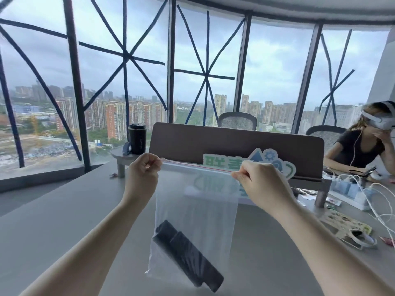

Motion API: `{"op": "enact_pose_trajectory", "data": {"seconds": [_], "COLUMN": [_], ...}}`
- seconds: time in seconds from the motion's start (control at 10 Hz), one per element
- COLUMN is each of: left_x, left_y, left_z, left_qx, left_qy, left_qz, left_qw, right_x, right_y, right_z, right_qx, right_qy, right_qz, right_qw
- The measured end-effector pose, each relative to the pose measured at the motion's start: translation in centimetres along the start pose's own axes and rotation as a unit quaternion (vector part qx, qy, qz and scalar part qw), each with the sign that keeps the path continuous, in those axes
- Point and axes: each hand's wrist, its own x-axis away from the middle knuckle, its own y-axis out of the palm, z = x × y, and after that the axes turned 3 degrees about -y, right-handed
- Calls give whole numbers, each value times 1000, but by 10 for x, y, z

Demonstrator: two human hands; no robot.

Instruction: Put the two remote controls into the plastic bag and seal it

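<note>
A clear plastic bag (203, 210) with a red zip strip along its top hangs upright above the grey table (53, 221). Two black remote controls (188, 255) lie side by side inside it, slanted down to the right at the bottom. My left hand (143, 169) pinches the top left corner of the strip between thumb and fingers. My right hand (260, 184) pinches the strip near its top right end. The strip is stretched straight between the two hands.
A brown desk divider (235, 142) with a green and white sign (248, 161) stands behind the bag. A black cup (137, 138) sits on a small shelf at the left. Cables, chargers and a tape roll (357, 238) lie at the right, where a person (367, 142) sits.
</note>
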Motion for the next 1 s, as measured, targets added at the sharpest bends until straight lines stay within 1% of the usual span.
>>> {"op": "enact_pose_trajectory", "data": {"seconds": [0.1,0.2,0.3,0.4,0.5,0.6,0.7,0.8,0.9,1.0], "left_x": [-45,-98,-138,-155,-147,-120,-87,-64,-44,-8], "left_y": [-10,-23,-42,-65,-84,-98,-111,-123,-130,-132], "left_z": [-20,-38,-49,-68,-105,-148,-183,-194,-179,-156], "left_qx": [-49,-41,-9,-10,14,12,-6,-35,-108,-187], "left_qy": [-35,-60,-62,-66,-96,-138,-175,-198,-171,-133], "left_qz": [0,17,59,92,85,76,59,37,49,90], "left_qw": [998,997,996,993,992,987,983,979,978,969], "right_x": [-55,-111,-147,-152,-126,-89,-57,-38,-28,-8], "right_y": [47,87,111,139,177,213,238,242,221,182], "right_z": [-8,-26,-52,-74,-82,-84,-86,-88,-83,-71], "right_qx": [-41,-74,-126,-162,-186,-192,-204,-235,-250,-322], "right_qy": [-3,11,9,-3,7,28,56,64,62,101], "right_qz": [7,21,56,47,-5,-86,-158,-225,-225,-170], "right_qw": [999,997,990,986,983,977,965,943,940,926]}}
